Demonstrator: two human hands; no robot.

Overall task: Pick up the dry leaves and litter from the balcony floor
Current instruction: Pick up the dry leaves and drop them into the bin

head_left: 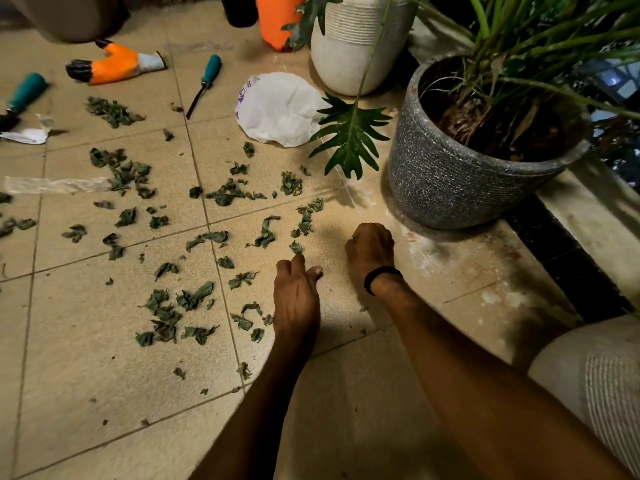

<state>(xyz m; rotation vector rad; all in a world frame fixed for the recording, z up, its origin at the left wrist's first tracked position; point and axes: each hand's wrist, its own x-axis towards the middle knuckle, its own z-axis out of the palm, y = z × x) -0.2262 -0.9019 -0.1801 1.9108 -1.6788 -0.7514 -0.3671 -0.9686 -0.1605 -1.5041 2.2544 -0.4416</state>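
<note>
Several dry, crumpled green leaves (166,313) lie scattered over the beige tiled balcony floor (104,375). My left hand (297,292) reaches forward low over the tiles; its fingertips touch a small leaf (296,247) and the thumb sticks out to the right. My right hand (370,249), with a black band on the wrist, is curled into a fist resting on the floor just right of that leaf. What the fist may hold is hidden. Litter lies further off: a crumpled white paper (280,109), a clear plastic strip (55,184) and a torn white scrap (24,135).
A grey speckled pot (450,188) with a plant stands right of my hands, a white ribbed pot (346,57) behind it. An orange glove (114,64), a teal-handled screwdriver (207,77) and a teal-handled tool (26,91) lie at the back left. A raised ledge (588,237) runs along the right.
</note>
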